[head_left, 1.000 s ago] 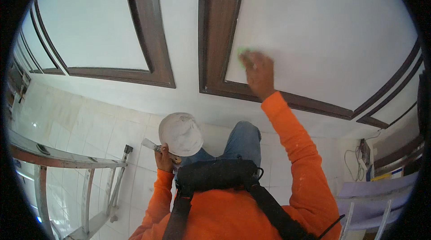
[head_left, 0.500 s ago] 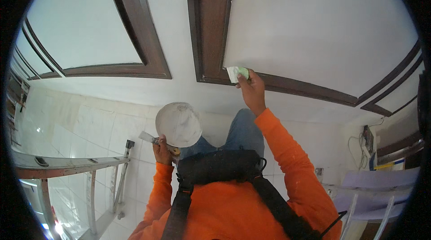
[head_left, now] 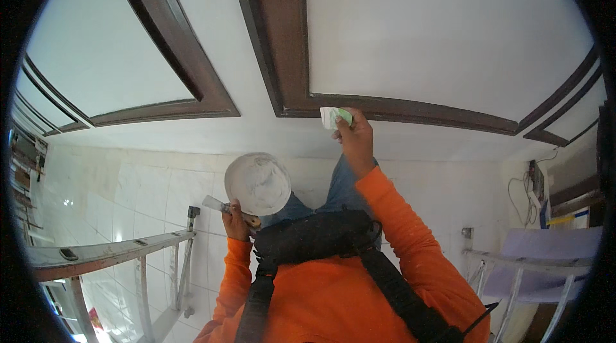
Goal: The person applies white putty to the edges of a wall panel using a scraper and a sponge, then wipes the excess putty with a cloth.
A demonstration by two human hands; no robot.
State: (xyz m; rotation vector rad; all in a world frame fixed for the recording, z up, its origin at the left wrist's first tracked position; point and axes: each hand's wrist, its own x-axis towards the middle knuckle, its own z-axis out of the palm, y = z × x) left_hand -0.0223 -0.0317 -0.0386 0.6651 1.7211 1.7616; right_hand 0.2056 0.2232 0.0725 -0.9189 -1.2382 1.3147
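Note:
My right hand (head_left: 357, 139) grips a small white-and-green piece (head_left: 333, 117), perhaps a folded pad or scraper, just at the lower edge of the dark wooden frame (head_left: 287, 70) around a white wall panel (head_left: 436, 28). My left hand (head_left: 236, 226), low at centre left, is closed around a putty knife (head_left: 214, 202) and supports a round white container (head_left: 250, 176) smeared inside with white paste. Whether the piece in my right hand touches the wood, I cannot tell.
An aluminium ladder (head_left: 109, 253) stands at lower left on the white tiled floor (head_left: 128, 189). Another framed panel (head_left: 109, 41) is on the left. At right are loose cables (head_left: 526, 195), a lavender board (head_left: 532, 240) and metal rails (head_left: 516, 291). My knees are below the wall.
My right hand has moved down from inside the white panel to the frame's lower edge, the piece now clearly seen. The container stays in my left hand; the view has shifted slightly.

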